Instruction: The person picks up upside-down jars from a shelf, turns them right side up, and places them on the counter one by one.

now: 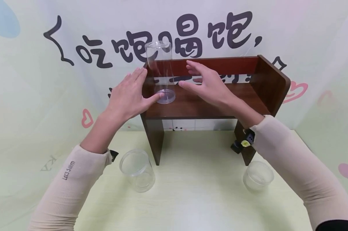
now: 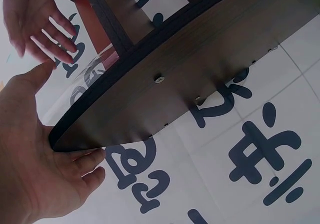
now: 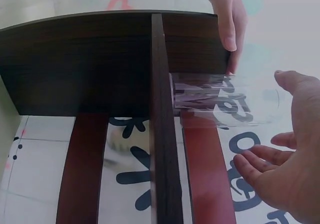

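Observation:
A tall clear plastic cylinder (image 1: 165,72) stands upright at the left end of the brown wooden shelf (image 1: 197,104). My left hand (image 1: 127,96) lies along the top edge of the shelf's left side panel (image 2: 125,103), its thumb on the inner side by the cylinder's base; whether the thumb touches it, I cannot tell. In the left wrist view, that hand's other fingers are on the panel's outer side. My right hand (image 1: 210,83) hovers to the right of the cylinder, apart from it, with fingers spread and nothing held. The right wrist view shows the cylinder (image 3: 225,101) beside that hand (image 3: 295,154).
On the pale table (image 1: 203,189), a wide clear jar (image 1: 137,173) stands in front of the shelf's left leg. A shorter clear tub (image 1: 258,176) is by the right leg. A printed cloth (image 1: 75,19) hangs behind the shelf.

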Demonstrator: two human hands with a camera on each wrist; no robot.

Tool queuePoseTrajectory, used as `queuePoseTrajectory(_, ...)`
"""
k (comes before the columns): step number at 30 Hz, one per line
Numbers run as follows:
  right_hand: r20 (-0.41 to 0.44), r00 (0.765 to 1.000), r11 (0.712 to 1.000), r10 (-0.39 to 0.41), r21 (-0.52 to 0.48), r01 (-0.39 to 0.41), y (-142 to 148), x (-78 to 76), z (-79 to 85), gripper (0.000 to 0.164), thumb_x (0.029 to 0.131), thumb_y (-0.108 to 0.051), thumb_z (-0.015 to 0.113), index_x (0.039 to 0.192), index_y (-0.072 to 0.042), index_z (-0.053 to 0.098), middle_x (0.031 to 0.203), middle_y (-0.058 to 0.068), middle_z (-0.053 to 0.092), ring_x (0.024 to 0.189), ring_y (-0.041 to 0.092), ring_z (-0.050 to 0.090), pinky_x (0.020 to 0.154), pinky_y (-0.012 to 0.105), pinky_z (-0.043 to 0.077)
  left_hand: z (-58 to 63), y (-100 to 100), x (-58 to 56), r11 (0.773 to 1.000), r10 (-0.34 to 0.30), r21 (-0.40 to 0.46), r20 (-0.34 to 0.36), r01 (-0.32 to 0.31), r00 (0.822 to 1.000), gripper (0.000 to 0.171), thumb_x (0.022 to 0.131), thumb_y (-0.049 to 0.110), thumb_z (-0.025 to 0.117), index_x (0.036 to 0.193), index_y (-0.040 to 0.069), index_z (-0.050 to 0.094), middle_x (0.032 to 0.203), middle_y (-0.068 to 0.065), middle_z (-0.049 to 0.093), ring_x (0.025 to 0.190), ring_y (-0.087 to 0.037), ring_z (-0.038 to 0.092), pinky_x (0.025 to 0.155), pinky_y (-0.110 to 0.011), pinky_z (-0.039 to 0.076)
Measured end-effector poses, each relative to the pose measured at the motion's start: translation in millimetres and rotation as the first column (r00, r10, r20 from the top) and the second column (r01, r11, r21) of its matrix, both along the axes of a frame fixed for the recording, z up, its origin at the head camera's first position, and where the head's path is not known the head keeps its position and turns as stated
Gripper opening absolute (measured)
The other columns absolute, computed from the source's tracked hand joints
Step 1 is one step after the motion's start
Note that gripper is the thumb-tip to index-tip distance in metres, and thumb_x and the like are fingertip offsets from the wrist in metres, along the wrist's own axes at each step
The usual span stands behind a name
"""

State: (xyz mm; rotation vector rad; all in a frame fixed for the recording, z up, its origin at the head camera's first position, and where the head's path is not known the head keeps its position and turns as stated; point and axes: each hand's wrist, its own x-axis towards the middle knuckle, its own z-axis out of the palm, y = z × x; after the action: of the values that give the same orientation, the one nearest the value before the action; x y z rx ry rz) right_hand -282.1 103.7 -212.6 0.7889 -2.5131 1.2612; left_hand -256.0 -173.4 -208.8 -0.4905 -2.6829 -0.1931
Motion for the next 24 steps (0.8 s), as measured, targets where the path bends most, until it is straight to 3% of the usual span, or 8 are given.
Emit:
queuePoseTrajectory(7,-0.015,1.000,1.000,-0.021,0.000,0.021,-25,-17.1,8.5,0.085,0.097,-0.045,0.074,0.167,-0.016,0.034,0.164,0.005,0.047,0.148,0.018,0.050,0.117,0.036,0.047,-1.8,-1,0.2,1.000,-0.011,0.007,-0.019,0.011,1.000,0.097,0.098,0.067,0.060,0.166,0.005,0.031,0.168,-0.016,0.038,0.145,-0.041,0.046,0.111,-0.063,0.049)
queuePoseTrajectory(14,0.005,0.999,0.999,-0.033,-0.010,0.033,-40,-29.2,14.7,0.091,0.098,-0.049,0.072,0.169,-0.016,0.026,0.167,0.006,0.044,0.150,0.018,0.047,0.117,0.035,0.047,-1.9,0,1.0,1.000,-0.002,0.008,-0.015,0.002,1.000,0.097,0.098,0.067,0.060,0.166,0.004,0.030,0.171,-0.016,0.034,0.151,-0.042,0.041,0.113,-0.063,0.046)
queuePoseTrajectory(24,0.058,0.998,0.993,0.025,-0.114,-0.018,-56,-36.7,22.5,0.092,0.098,-0.046,0.073,0.169,-0.016,0.024,0.166,0.007,0.045,0.149,0.015,0.049,0.120,0.032,0.043,-2.9,-1,1.2,1.000,-0.013,0.020,-0.013,0.014,1.000,0.097,0.098,0.066,0.059,0.166,0.005,0.030,0.171,-0.016,0.034,0.151,-0.043,0.041,0.116,-0.063,0.044)
